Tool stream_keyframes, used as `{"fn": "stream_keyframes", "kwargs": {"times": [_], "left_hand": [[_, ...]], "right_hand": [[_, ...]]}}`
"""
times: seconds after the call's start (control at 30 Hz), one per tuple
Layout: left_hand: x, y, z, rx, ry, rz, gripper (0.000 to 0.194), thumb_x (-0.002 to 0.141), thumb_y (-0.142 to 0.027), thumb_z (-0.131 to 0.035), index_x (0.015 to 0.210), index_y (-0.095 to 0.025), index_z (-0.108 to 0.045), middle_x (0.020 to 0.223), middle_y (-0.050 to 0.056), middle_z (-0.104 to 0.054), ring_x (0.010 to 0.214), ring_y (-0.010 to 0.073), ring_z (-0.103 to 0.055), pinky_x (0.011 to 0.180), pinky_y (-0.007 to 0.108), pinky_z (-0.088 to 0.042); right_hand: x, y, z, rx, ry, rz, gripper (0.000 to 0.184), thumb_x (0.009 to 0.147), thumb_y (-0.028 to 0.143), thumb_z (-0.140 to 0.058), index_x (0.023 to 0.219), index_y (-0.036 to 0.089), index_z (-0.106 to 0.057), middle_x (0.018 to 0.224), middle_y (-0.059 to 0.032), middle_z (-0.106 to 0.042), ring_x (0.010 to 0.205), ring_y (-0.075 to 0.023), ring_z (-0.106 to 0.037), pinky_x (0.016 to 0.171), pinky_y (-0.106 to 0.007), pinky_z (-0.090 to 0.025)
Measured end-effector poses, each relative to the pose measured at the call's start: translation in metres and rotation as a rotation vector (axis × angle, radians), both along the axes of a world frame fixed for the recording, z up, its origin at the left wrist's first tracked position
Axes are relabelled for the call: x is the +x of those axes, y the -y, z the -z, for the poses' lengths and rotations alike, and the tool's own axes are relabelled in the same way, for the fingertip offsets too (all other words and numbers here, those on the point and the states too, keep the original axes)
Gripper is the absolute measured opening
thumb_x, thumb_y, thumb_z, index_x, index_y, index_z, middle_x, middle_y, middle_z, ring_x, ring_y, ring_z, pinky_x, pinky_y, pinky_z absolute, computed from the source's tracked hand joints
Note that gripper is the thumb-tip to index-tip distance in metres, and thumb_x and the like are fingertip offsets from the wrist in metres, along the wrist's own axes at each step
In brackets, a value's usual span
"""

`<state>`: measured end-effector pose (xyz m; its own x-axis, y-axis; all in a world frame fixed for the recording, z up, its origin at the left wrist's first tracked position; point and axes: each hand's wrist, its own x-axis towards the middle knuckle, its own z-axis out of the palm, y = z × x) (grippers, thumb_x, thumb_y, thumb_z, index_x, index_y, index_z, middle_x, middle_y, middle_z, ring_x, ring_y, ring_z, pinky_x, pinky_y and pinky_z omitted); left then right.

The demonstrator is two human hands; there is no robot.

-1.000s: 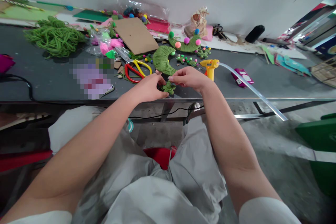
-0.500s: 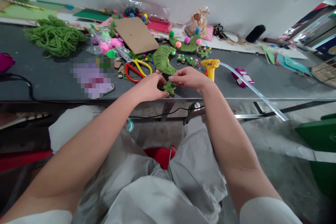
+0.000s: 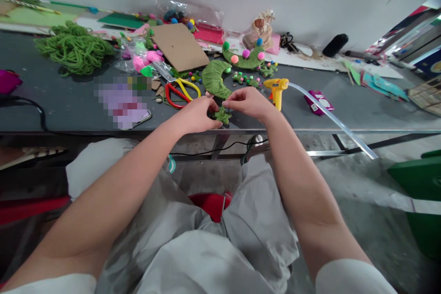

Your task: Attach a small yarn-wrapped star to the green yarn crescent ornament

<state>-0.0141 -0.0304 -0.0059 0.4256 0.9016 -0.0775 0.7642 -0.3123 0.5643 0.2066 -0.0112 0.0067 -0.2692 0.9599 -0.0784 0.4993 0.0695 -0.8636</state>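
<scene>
Near the table's front edge, my left hand (image 3: 199, 114) is closed on a small green yarn-wrapped piece (image 3: 223, 116), thumb above and fingers below. My right hand (image 3: 248, 102) pinches at the top of the same piece; fingertips hide what exactly they grip. Just beyond lies a green yarn-wrapped crescent (image 3: 214, 77) with a pale green pom-pom at its tip. A second crescent (image 3: 251, 60) behind it bears several coloured pom-poms. Small green pieces with tiny pom-poms (image 3: 246, 79) lie between the crescents and a yellow glue gun (image 3: 276, 88) with a long clear glue stick.
Scissors (image 3: 182, 93) with red and yellow handles lie left of the crescent, near a phone (image 3: 120, 106). Farther back are a cardboard sheet (image 3: 181, 47) and a heap of green yarn (image 3: 74, 49). A purple packet (image 3: 318, 102) lies right. A black cable (image 3: 41, 112) runs along the left.
Both hands stay almost in place on the small green piece. The view has shifted very slightly; nothing else visibly moved.
</scene>
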Motion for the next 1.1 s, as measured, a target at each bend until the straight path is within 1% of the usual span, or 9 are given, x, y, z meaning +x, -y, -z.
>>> {"fn": "stream_keyframes", "kwargs": {"times": [0.13,0.27,0.4,0.5,0.63,0.77,0.9,1.0,1.1], "left_hand": [[0.0,0.0,0.0,-0.01,-0.004,-0.006,0.049,0.08,-0.046,-0.088,0.119,-0.02,-0.073,0.119,0.011,-0.075,0.101,0.0275,-0.072,0.086,0.037,-0.056],[0.0,0.001,0.0,-0.006,0.001,-0.001,0.048,0.08,-0.046,-0.088,0.118,-0.021,-0.073,0.118,0.011,-0.075,0.101,0.0275,-0.072,0.087,0.037,-0.056],[0.0,0.001,0.001,0.004,0.002,0.002,0.048,0.08,-0.046,-0.087,0.118,-0.021,-0.074,0.119,0.011,-0.074,0.103,0.0281,-0.072,0.089,0.038,-0.056],[0.0,0.0,0.001,0.002,0.003,0.001,0.048,0.08,-0.046,-0.087,0.118,-0.02,-0.074,0.117,0.011,-0.074,0.103,0.0292,-0.072,0.09,0.039,-0.057],[0.0,0.001,0.0,-0.011,-0.001,-0.003,0.048,0.079,-0.047,-0.088,0.117,-0.021,-0.074,0.117,0.011,-0.075,0.103,0.0296,-0.072,0.089,0.039,-0.057],[-0.001,0.001,0.0,-0.018,0.001,-0.008,0.049,0.079,-0.046,-0.088,0.119,-0.02,-0.074,0.118,0.012,-0.075,0.105,0.0301,-0.073,0.09,0.039,-0.057],[-0.002,0.001,0.001,-0.016,0.0,-0.003,0.049,0.08,-0.046,-0.088,0.12,-0.02,-0.073,0.118,0.011,-0.076,0.104,0.0293,-0.074,0.091,0.039,-0.058],[-0.002,0.001,0.0,-0.013,-0.004,0.003,0.049,0.08,-0.046,-0.087,0.12,-0.02,-0.073,0.119,0.011,-0.076,0.105,0.0295,-0.074,0.091,0.039,-0.057],[-0.003,0.002,-0.001,-0.006,-0.003,0.008,0.05,0.08,-0.045,-0.088,0.121,-0.019,-0.074,0.122,0.013,-0.075,0.108,0.0303,-0.074,0.092,0.038,-0.057]], "right_hand": [[0.003,-0.001,0.003,0.024,0.012,-0.008,0.026,0.077,0.034,-0.095,0.077,0.016,-0.077,0.072,-0.0014,-0.07,0.069,-0.0132,-0.054,0.066,-0.031,-0.041],[0.004,0.001,0.002,0.023,-0.009,-0.045,0.018,0.08,0.03,-0.09,0.081,0.016,-0.078,0.075,-0.0024,-0.072,0.069,-0.0141,-0.056,0.068,-0.032,-0.044],[0.004,0.002,0.002,0.046,0.013,-0.019,0.016,0.08,0.026,-0.088,0.077,0.017,-0.075,0.07,-0.0008,-0.067,0.067,-0.0136,-0.052,0.065,-0.032,-0.04],[0.004,0.001,0.004,0.064,0.033,0.004,0.021,0.078,0.025,-0.09,0.074,0.019,-0.07,0.067,0.0002,-0.063,0.065,-0.0137,-0.048,0.063,-0.033,-0.036],[0.003,0.0,0.007,0.119,0.071,0.02,0.025,0.079,0.027,-0.089,0.07,0.02,-0.066,0.066,0.0006,-0.059,0.065,-0.0141,-0.045,0.062,-0.034,-0.034],[0.001,-0.001,0.008,0.17,0.074,0.013,0.028,0.08,0.033,-0.09,0.072,0.021,-0.066,0.07,0.0004,-0.059,0.068,-0.0148,-0.046,0.063,-0.034,-0.035],[0.004,0.0,0.005,0.167,0.121,0.036,0.023,0.09,0.038,-0.08,0.08,0.02,-0.072,0.073,-0.0006,-0.061,0.071,-0.0153,-0.048,0.066,-0.033,-0.038],[0.01,0.001,0.004,0.135,0.192,0.071,0.034,0.093,0.043,-0.077,0.07,0.019,-0.069,0.063,0.0003,-0.056,0.064,-0.0144,-0.043,0.064,-0.034,-0.035],[0.015,0.004,0.003,0.089,0.229,0.047,0.044,0.091,0.05,-0.079,0.061,0.02,-0.067,0.057,0.0002,-0.055,0.06,-0.0138,-0.041,0.061,-0.035,-0.034]]}}
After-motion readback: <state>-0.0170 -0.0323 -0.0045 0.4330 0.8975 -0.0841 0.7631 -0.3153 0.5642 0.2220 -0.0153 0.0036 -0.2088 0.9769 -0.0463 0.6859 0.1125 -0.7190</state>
